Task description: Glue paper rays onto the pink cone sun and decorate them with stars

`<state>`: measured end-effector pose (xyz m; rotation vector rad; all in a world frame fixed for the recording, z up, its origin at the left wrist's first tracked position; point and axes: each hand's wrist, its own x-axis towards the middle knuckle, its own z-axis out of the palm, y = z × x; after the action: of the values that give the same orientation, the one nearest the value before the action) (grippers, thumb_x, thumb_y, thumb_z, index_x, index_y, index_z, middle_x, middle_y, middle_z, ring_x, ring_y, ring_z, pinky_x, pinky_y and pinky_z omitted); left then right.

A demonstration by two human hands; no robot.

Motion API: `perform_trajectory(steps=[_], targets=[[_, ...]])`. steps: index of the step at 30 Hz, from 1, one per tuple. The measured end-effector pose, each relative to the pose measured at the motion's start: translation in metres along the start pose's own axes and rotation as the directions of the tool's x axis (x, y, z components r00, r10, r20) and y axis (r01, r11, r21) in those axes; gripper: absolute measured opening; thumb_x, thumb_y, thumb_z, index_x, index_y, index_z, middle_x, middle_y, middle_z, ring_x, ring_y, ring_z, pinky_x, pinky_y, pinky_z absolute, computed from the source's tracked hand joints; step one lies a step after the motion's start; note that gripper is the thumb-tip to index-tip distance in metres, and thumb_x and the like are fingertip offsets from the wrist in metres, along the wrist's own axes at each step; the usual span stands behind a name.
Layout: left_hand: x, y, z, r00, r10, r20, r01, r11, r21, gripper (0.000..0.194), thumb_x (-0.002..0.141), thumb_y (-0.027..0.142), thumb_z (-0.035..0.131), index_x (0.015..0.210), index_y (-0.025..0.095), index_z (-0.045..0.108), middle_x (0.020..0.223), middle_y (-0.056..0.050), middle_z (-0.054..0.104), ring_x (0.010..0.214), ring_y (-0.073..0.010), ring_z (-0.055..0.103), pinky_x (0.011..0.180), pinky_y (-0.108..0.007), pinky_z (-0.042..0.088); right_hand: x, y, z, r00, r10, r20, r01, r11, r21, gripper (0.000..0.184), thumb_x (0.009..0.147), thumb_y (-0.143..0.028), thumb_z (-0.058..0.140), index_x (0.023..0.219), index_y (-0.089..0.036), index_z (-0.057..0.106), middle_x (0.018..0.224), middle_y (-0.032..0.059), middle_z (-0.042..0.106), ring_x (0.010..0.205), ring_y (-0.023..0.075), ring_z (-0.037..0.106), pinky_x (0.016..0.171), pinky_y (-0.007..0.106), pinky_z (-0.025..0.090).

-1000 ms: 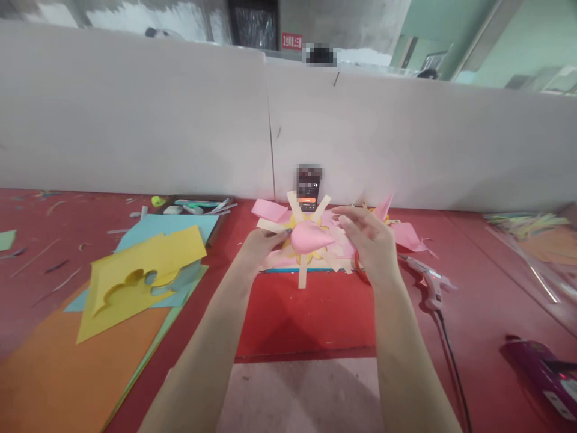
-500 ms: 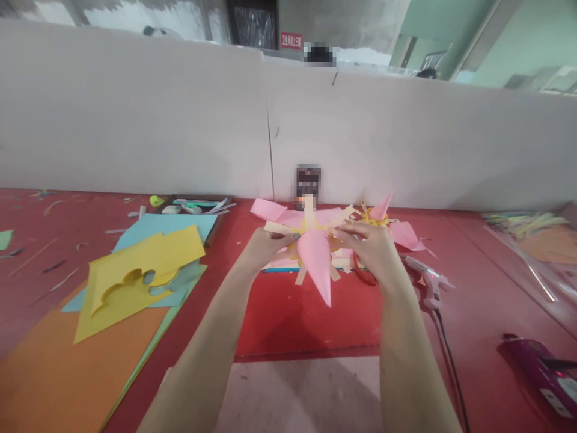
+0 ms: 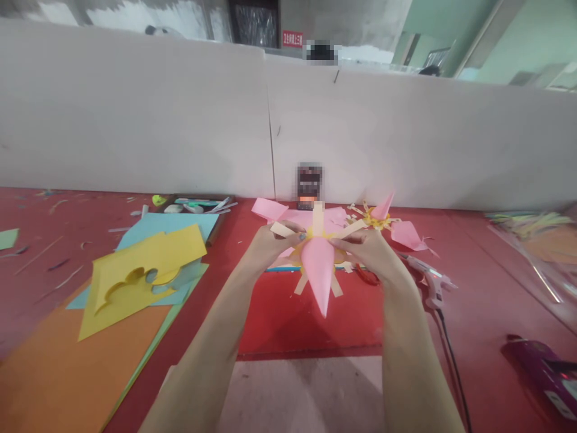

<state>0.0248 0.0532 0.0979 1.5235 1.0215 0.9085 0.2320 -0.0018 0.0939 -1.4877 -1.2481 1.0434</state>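
Both my hands hold a paper craft above the red table: a pink paper cone [image 3: 318, 270] pointing down toward me, ringed by cream paper strips [image 3: 318, 218] and a yellow centre. My left hand [image 3: 270, 240] pinches the craft's left side, fingers closed on a strip. On the right side my right hand [image 3: 366, 248] grips it, fingers closed too. Behind the craft lie loose pink paper petals [image 3: 268, 209] and a second small yellow and pink flower [image 3: 377, 218].
Yellow [image 3: 144, 264], blue and orange [image 3: 63, 373] paper sheets lie at left. A tray of tools [image 3: 198, 205] sits behind them. A phone [image 3: 309, 185] leans on the white partition. Red scissors [image 3: 367, 275], a glue gun [image 3: 430, 282] with cord and a purple tool [image 3: 545, 373] lie at right.
The cone has swung from pointing right to pointing down toward me. My right hand, open a second ago, has closed on the craft's right side.
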Motion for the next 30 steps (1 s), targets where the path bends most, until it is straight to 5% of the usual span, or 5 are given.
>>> perform_trajectory(steps=[8,17,30], targets=[[-0.005,0.005,0.000,0.998,0.048,-0.034,-0.044,0.992,0.122,0.015,0.065,0.034,0.068,0.071,0.020,0.069,0.071,-0.003,0.069,0.071,-0.0193,0.064,0.065,-0.028,0.048,-0.003,-0.004,0.000,1.000,0.004,0.010,-0.004,0.999,-0.032,0.027,0.065,-0.041,0.070,0.079,-0.019,0.073,0.083,0.0060,0.071,0.078,0.0211,0.066,0.066,0.031,0.054],[0.005,-0.010,-0.001,0.983,0.129,-0.128,-0.107,0.980,0.166,0.025,0.068,0.044,0.065,0.069,0.019,0.069,0.079,-0.004,0.070,0.082,-0.0208,0.062,0.072,-0.027,0.046,0.001,0.007,-0.003,0.999,-0.018,0.043,0.020,0.998,-0.051,0.028,0.065,-0.045,0.069,0.076,-0.019,0.073,0.061,0.0029,0.065,0.057,0.0170,0.061,0.047,0.027,0.050],[0.007,-0.007,0.000,0.973,0.172,-0.153,-0.178,0.983,-0.031,0.018,0.066,0.037,0.068,0.066,0.019,0.065,0.099,-0.006,0.066,0.095,-0.0200,0.059,0.081,-0.031,0.046,0.000,-0.002,-0.004,0.994,0.038,0.102,-0.024,0.990,-0.139,0.034,0.065,-0.049,0.067,0.076,-0.018,0.074,0.066,0.0030,0.067,0.050,0.0115,0.053,0.040,0.022,0.037]])
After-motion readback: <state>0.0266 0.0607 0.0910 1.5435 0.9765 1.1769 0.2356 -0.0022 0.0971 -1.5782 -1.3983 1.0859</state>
